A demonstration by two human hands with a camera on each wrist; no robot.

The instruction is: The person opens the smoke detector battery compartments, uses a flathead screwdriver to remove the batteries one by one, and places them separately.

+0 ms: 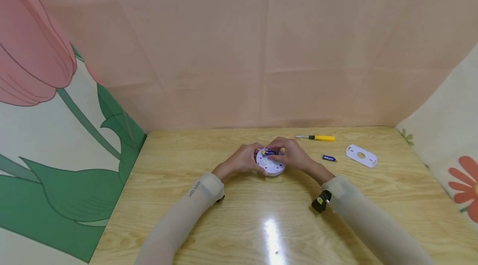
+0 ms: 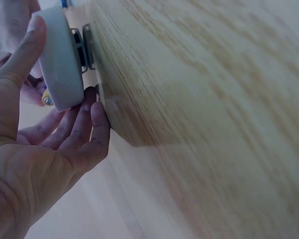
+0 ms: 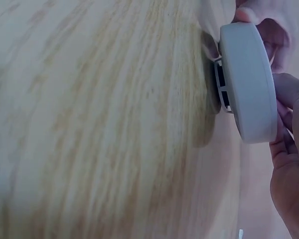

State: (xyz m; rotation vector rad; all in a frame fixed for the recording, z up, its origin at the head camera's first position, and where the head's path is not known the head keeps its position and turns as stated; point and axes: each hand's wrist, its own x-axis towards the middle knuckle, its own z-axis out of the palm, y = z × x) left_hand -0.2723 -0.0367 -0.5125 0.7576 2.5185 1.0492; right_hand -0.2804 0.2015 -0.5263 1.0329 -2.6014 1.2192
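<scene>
A round white smoke detector (image 1: 274,168) is held with its back upward, just over the table. My left hand (image 1: 246,158) grips it by the rim, thumb on the near side and fingers round the far side. In my right hand (image 1: 293,156) a blue-and-yellow battery (image 1: 269,153) is pinched, lying over the detector's back. From the left wrist view, the battery's metal end (image 2: 47,100) shows beside the detector's edge. The vented front (image 3: 222,84) faces down toward the tabletop in the right wrist view. The battery slot itself is hidden by the fingers.
Another blue battery (image 1: 330,158) lies to the right of my right hand. Behind it is a yellow-handled screwdriver (image 1: 323,138). A white mounting plate (image 1: 360,155) with a central hole lies farther right on the wooden table (image 1: 179,153).
</scene>
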